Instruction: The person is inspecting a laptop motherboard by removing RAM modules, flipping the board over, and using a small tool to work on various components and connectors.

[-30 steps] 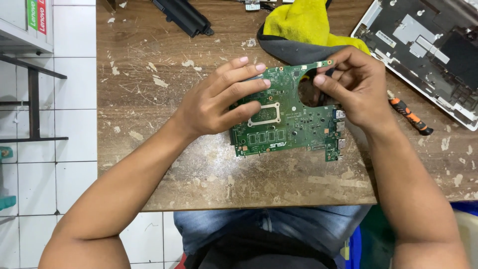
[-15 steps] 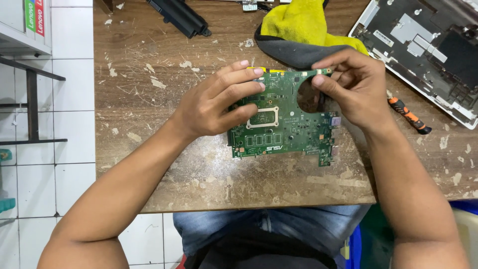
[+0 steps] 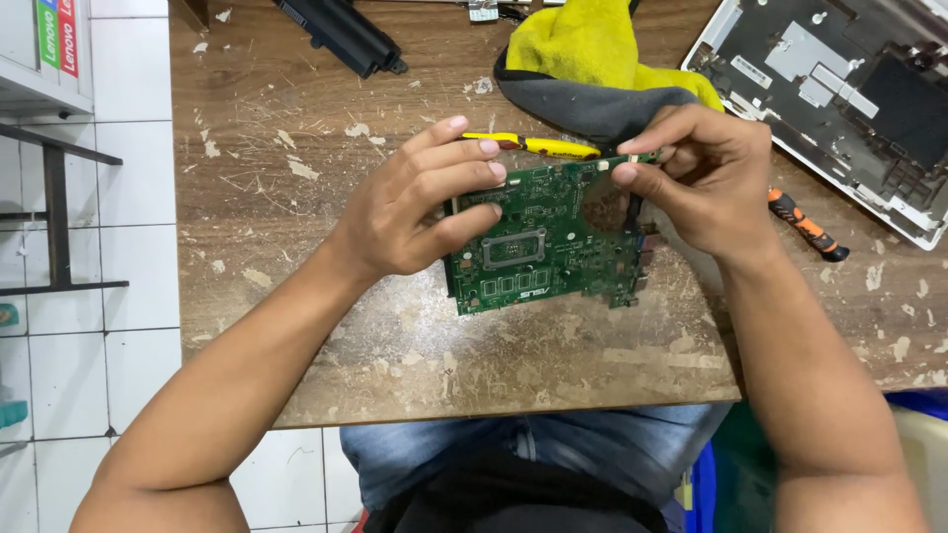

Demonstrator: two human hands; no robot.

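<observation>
We hold the green circuit board [image 3: 543, 242] above a scarred wooden table [image 3: 296, 197], left hand [image 3: 415, 212] clasping its left edge, right hand [image 3: 706, 178] pinching its top corner. White tiled floor [image 3: 89, 296] lies alongside.

Your left hand [image 3: 420, 212] is raised above the work surface, palm turned down and inward, with fingers extended to the right and slightly spread; the thumb sits lower, opposing them in a pinch. Your left forearm runs diagonally from the lower left corner. Your right hand [image 3: 701, 178] is curled, knuckles outward, index finger and thumb pressed together at the fingertips [image 3: 624, 174]. Your right forearm descends steeply to the lower right. Both wrists are straight, both arms bare.
</observation>
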